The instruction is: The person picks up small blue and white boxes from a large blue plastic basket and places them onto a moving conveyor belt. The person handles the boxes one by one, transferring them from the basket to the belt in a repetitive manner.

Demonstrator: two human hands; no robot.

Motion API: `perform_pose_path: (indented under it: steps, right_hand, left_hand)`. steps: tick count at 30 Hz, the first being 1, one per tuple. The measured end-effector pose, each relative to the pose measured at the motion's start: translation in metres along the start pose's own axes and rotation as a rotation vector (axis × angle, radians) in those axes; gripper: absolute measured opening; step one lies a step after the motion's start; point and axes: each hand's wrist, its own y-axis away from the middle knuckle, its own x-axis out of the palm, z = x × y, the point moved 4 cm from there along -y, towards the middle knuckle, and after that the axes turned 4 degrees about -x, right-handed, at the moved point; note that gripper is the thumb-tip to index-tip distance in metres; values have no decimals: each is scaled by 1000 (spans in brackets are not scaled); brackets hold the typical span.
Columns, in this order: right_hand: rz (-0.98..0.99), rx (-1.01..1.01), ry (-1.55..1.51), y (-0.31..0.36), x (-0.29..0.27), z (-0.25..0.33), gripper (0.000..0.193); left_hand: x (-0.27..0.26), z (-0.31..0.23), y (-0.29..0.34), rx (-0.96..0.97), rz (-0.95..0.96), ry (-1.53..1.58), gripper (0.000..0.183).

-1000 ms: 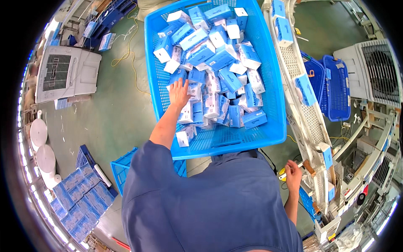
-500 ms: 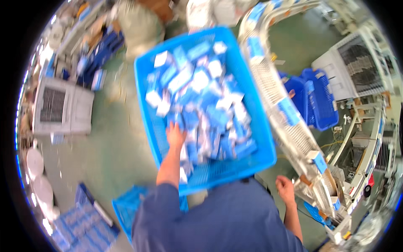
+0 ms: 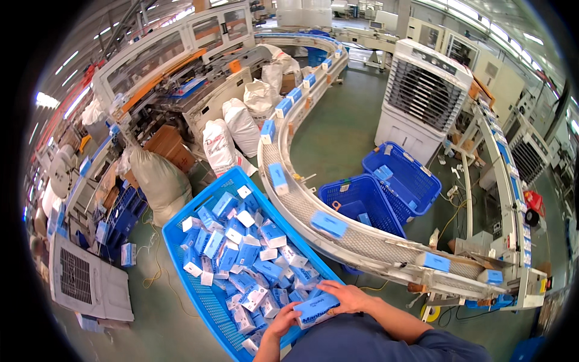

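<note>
A blue-and-white carton (image 3: 315,310) is held close to my body, over the near right rim of a large light-blue basket (image 3: 192,295). My left hand (image 3: 281,320) grips the carton's left end, with its fingertips at the edge. My right hand (image 3: 345,295) is closed over its right end, the fingers lying along the top. Beneath and beyond my hands, many similar small cartons (image 3: 240,252) lie jumbled in the basket at all angles.
A curved conveyor (image 3: 283,199) carrying spaced blue-and-white cartons runs along the basket's right side. Dark-blue baskets (image 3: 362,199) and a white air cooler (image 3: 425,90) stand inside the bend. Filled sacks (image 3: 220,145) sit beyond the basket; another cooler unit (image 3: 87,277) stands left.
The view has swung up and toward the conveyor. My left hand, earlier reaching among the cartons, now grips one near my body. My right hand has come from the side onto that carton.
</note>
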Motion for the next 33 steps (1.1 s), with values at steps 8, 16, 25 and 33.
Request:
perform_pose_path:
  steps: [8,16,25,33]
  right_hand:
    - [-38,-181,6,31,-9,-38,73]
    - [-613,347,172,69,-113,-131,66]
    - [-551,471,54,68,-96,-179,72]
    - [-620,341,-110,84,-30,-114,44]
  left_hand:
    - [17,-4,-22,182,44,-265,56]
    - [42,-18,15,328,-245,-55,76]
    - [14,4,26,247,-344,-32,59]
    - [-136,37,-7,116,-780,-815,66]
